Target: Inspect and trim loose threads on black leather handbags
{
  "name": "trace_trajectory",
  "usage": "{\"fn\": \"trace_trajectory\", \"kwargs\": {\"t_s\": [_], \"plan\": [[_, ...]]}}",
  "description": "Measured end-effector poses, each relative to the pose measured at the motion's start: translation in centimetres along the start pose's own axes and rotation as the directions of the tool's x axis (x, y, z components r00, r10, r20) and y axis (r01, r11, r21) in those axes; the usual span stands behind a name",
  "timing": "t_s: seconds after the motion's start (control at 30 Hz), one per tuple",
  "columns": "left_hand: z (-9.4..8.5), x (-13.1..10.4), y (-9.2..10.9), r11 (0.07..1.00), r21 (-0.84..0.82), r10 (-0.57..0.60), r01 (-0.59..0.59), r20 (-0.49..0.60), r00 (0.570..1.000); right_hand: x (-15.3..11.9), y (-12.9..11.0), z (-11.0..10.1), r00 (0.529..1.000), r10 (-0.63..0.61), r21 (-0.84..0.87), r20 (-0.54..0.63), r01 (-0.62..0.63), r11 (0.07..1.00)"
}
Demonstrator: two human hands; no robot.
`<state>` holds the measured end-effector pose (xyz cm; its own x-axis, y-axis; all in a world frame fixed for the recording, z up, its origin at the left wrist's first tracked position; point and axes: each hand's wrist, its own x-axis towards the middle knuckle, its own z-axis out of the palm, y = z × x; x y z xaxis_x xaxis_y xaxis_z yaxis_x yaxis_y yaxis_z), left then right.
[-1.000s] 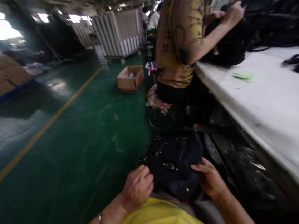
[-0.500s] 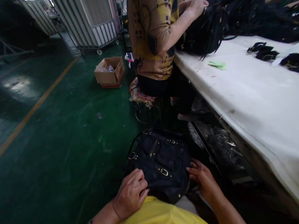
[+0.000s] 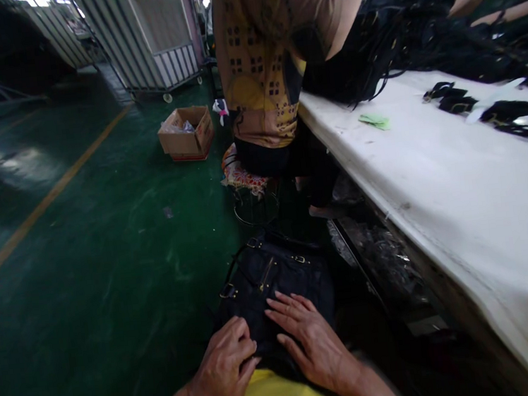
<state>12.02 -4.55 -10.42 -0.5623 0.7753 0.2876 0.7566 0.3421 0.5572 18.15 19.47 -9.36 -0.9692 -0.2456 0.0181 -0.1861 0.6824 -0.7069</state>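
A black bag (image 3: 292, 280) with gold-coloured buckles and a zip lies on my lap, its handle toward the far left side. My left hand (image 3: 228, 361) is closed at the bag's near left edge, fingers curled; whatever they pinch is hidden. Flat on the near middle of the bag rests my right hand (image 3: 311, 339), fingers spread apart, covering the front buckle.
A white-topped table (image 3: 457, 182) runs along the right, with black straps, a green cloth and a heap of black bags (image 3: 371, 52). Ahead, a person (image 3: 260, 77) sits on a stool. A cardboard box (image 3: 186, 134) and wheeled carts stand on the green floor.
My right hand has moved left from the bag's right edge onto its front and lies flat. The seated person's arm has risen. The view has shifted slightly.
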Motion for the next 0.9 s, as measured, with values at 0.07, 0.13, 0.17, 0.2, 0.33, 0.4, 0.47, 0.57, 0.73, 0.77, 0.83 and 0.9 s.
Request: {"fn": "trace_trajectory", "kwargs": {"t_s": [0.07, 0.13, 0.17, 0.2, 0.33, 0.4, 0.47, 0.57, 0.73, 0.77, 0.83, 0.9], "plan": [[0.2, -0.1, -0.2, 1.0, 0.008, 0.006, -0.006, -0.001, 1.0, 0.5, 1.2, -0.2, 0.998, 0.024, 0.017, 0.063, -0.025, 1.0], [0.3, -0.1, -0.3, 1.0, 0.01, 0.008, -0.008, -0.015, 1.0, 0.8, 3.3, -0.7, 0.994, 0.096, 0.026, -0.06, -0.094, 0.995], [0.4, -0.2, -0.4, 1.0, 0.012, 0.007, -0.007, -0.018, 1.0, 0.8, 4.5, -1.0, 0.977, 0.138, 0.031, -0.165, -0.135, 0.99], [0.4, -0.2, -0.4, 1.0, 0.017, 0.011, -0.011, -0.017, 1.0, 0.7, 5.6, -1.4, 0.943, 0.184, 0.042, -0.277, -0.179, 0.983], [0.3, -0.2, -0.5, 0.999, 0.027, 0.036, -0.036, 0.012, 0.999, 0.0, 8.9, -3.0, 0.776, 0.353, 0.151, -0.523, -0.323, 0.934], [0.1, -0.1, -0.5, 0.999, 0.015, 0.032, -0.033, 0.024, 0.999, -0.4, 9.7, -3.3, 0.707, 0.432, 0.232, -0.56, -0.366, 0.901], [-0.2, 0.0, -0.6, 1.0, -0.005, 0.021, -0.02, 0.049, 0.999, -0.7, 9.9, -3.2, 0.64, 0.525, 0.34, -0.561, -0.4, 0.851], [-1.2, 0.0, -0.8, 0.997, -0.078, -0.004, 0.013, 0.116, 0.993, -1.1, 9.5, -1.9, 0.541, 0.69, 0.545, -0.48, -0.433, 0.718], [-3.2, -0.7, -1.8, 0.982, -0.154, -0.086, 0.11, 0.153, 0.985, -1.8, 7.5, 0.7, 0.563, 0.817, 0.862, -0.124, -0.347, 0.369], [-3.4, -1.0, -2.1, 0.985, -0.124, -0.105, 0.123, 0.138, 0.985, -1.8, 7.1, 0.9, 0.574, 0.816, 0.901, -0.071, -0.314, 0.299], [-3.5, -1.3, -2.9, 0.991, -0.028, -0.126, 0.13, 0.127, 0.984, -1.7, 6.6, 0.7, 0.581, 0.814, 0.953, -0.005, -0.243, 0.179], [-3.3, -1.4, -3.7, 0.992, 0.074, -0.116, 0.107, 0.143, 0.983, -1.3, 6.3, 0.1, 0.579, 0.815, 0.98, 0.027, -0.175, 0.092]]}}
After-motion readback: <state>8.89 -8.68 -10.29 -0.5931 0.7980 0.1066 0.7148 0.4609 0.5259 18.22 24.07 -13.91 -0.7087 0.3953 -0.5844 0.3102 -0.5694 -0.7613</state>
